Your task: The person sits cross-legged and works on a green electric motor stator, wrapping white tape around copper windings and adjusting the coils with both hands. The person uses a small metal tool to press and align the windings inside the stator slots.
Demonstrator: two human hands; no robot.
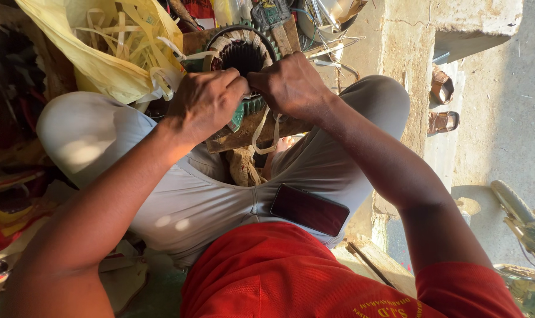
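A round motor stator [242,54] with pale tape-wrapped windings rests on a wooden board [244,132] between my knees. My left hand [205,101] pinches at the winding on the stator's near left rim. Beside it, my right hand [292,85] grips the near right rim, fingers curled over the winding. A cream cloth tape [260,132] hangs down in a loop from under my hands, over the board's edge. What my fingertips hold is hidden by the knuckles.
A yellow plastic bag [111,44] of pale strips lies at the upper left. A dark phone [310,209] rests on my lap. Brown sandals [443,100] sit on the concrete at the right. Tools and wires clutter the area beyond the stator.
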